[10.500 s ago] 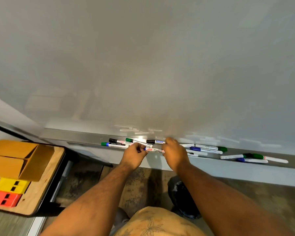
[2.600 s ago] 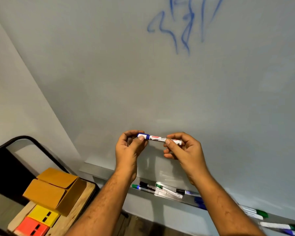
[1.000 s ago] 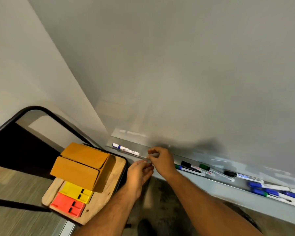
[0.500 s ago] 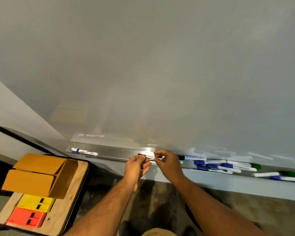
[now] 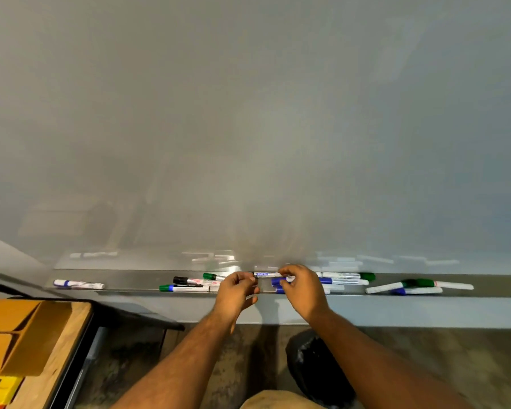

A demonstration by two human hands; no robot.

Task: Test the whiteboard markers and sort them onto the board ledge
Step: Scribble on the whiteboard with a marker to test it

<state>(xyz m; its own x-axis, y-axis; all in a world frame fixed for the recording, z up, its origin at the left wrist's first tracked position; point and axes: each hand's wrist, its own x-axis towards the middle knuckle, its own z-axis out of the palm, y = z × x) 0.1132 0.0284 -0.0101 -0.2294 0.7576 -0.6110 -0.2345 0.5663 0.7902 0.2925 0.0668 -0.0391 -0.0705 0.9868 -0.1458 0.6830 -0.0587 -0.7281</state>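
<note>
Marker (image 5: 266,274) at ledge (image 5: 130,279) centre, 6 o'clock of board; left hand (image 5: 236,293) and right hand (image 5: 300,289) pinch its ends. Risk: cap pull knocks blue markers (image 5: 278,281) off ledge.

Green-capped marker (image 5: 214,276), blue-capped marker (image 5: 78,284), grey whiteboard (image 5: 248,128), tan cardboard box (image 5: 15,335).

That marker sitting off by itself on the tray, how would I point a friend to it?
Find the long metal ledge running under the whiteboard and follow it to its far left end, above the cardboard box. There lies the lone marker, white with a blue band near its left end. Every other marker lies in clusters further right, by the hands.
</note>
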